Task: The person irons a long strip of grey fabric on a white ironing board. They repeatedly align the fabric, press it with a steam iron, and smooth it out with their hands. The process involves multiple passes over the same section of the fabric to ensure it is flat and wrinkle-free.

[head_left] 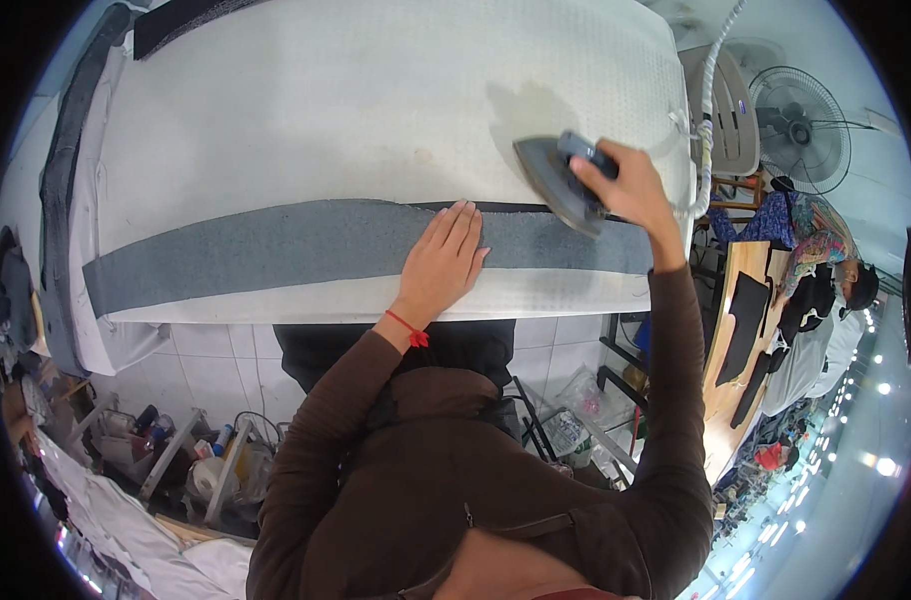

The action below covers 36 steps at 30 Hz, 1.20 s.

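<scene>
Holding one grey fabric strip (296,240), running from nine toward three o'clock, under a flat, open left hand (444,262). Gripping one iron (546,175) by its handle in the right hand (633,185) at one o'clock. Risking burnt fingertips by sliding the iron toward nine; risking creases by dragging the strip. Counting two hands, one strip, one iron, one white table (376,120), one fan (798,130) at two, one co-worker (814,215) near three.

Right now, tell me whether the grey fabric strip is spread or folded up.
Spread: the grey fabric strip lies lengthwise on the white table, left hand flat on top. Cannot tell whether it's doubled underneath.
</scene>
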Tool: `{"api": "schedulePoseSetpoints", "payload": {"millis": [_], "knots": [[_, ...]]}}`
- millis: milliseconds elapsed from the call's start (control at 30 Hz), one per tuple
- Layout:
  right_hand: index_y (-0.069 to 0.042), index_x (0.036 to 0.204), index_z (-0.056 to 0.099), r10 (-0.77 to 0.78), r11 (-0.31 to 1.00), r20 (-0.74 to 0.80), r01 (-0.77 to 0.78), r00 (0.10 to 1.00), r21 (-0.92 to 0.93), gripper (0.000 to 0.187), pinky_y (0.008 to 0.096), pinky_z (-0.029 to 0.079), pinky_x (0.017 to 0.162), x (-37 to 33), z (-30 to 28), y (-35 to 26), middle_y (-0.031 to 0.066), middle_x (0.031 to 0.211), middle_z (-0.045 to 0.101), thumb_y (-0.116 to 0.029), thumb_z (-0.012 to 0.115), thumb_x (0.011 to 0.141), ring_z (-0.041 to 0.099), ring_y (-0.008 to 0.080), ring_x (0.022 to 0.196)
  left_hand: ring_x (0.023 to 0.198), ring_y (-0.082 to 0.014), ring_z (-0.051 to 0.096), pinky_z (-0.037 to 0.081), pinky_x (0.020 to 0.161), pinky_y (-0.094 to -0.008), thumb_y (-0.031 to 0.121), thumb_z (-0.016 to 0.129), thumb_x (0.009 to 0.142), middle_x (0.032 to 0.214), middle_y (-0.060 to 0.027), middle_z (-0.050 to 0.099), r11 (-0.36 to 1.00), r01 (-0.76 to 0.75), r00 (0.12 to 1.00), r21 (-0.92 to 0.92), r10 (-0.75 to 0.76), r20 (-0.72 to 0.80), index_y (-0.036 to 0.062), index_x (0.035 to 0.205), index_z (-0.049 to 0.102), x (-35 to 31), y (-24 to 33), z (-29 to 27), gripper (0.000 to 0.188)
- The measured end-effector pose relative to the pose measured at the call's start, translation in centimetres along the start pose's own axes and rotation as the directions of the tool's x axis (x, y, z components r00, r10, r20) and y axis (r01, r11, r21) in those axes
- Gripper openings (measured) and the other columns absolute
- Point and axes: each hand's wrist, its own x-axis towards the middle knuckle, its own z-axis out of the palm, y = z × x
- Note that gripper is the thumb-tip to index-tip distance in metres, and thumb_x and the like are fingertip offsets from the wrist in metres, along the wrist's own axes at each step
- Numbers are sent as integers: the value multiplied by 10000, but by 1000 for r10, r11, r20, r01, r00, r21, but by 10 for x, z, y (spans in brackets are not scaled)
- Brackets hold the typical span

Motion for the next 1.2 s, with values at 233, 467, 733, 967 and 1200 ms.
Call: {"api": "schedulePoseSetpoints", "payload": {"millis": [233, 467, 733, 967, 1200], "knots": [[-39, 992, 798, -7, 999, -91, 4, 996, -32, 543, 480, 570, 649, -65, 63, 2, 188, 717, 727, -576, 879, 981, 754, 421, 687, 1535, -367, 627, 522, 1280, -489, 172, 775, 1063, 1603, -203, 684, 999, -45, 999, -8, 45, 2, -77, 1515, 698, 5, -9, -4, 522], [-50, 970, 756, -47, 996, -57, 43, 997, -73, 560, 494, 552, 638, -67, 70, -10, 172, 671, 676, -602, 840, 1024, 725, 432, 661, 1490, -359, 665, 571, 1217, -465, 164, 795, 1043, 1560, -192, 703, 976, -197, 978, 88, 190, 86, -56, 1502, 717, 6, -38, -30, 515], [-46, 956, 755, -99, 992, -92, 91, 991, -84, 599, 487, 555, 624, -65, 77, -15, 162, 643, 660, -637, 826, 1029, 714, 411, 624, 1320, -322, 734, 628, 1098, -436, 62, 759, 949, 1464, -174, 735, 931, -328, 943, 161, 311, 121, -59, 1408, 761, 11, -73, -55, 475], [-46, 982, 779, -101, 990, -84, 92, 991, -104, 623, 471, 565, 619, -63, 80, -24, 147, 646, 676, -667, 819, 1020, 729, 386, 630, 1190, -316, 743, 629, 1038, -441, 69, 767, 917, 1323, -160, 756, 904, -392, 919, 167, 378, 114, -53, 1343, 785, 23, -96, -60, 444], [-42, 1054, 836, -92, 985, -34, 86, 995, -147, 693, 448, 599, 615, -60, 84, -37, 118, 660, 726, -732, 796, 1004, 777, 349, 657, 1184, -298, 704, 630, 1023, -432, 57, 783, 919, 1285, -138, 739, 905, -407, 913, 124, 400, 76, -26, 1387, 778, 27, -108, -65, 475]]}}
